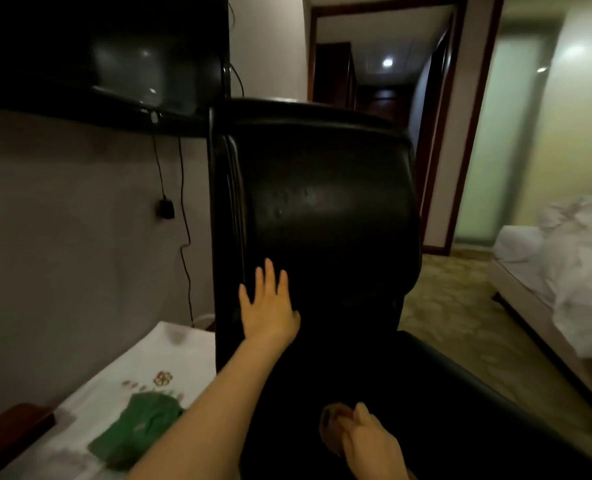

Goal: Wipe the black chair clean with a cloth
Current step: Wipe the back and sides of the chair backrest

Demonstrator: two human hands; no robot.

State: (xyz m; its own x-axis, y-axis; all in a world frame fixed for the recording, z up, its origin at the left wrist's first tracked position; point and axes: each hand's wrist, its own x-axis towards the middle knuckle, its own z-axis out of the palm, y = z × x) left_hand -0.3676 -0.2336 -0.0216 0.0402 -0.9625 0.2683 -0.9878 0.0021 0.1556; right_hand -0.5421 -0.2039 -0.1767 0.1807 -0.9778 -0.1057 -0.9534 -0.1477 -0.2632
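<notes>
The black chair (315, 216) stands at the centre of view, its tall backrest upright and its seat running down toward the camera. The left hand (268, 306) lies flat against the lower left of the backrest, fingers spread and holding nothing. The right hand (364, 434), low over the seat, has its fingers curled around a brownish wad, likely the cloth (334, 422), though blur prevents certainty. The backrest shows faint marks near its middle — no wiped streak can be told apart, so progress cannot be judged; most of the surface appears left to do. A green cloth (138, 431) lies on the white-covered table (170, 348) to the left — unused. A bed (564, 271) stands well apart at right.
</notes>
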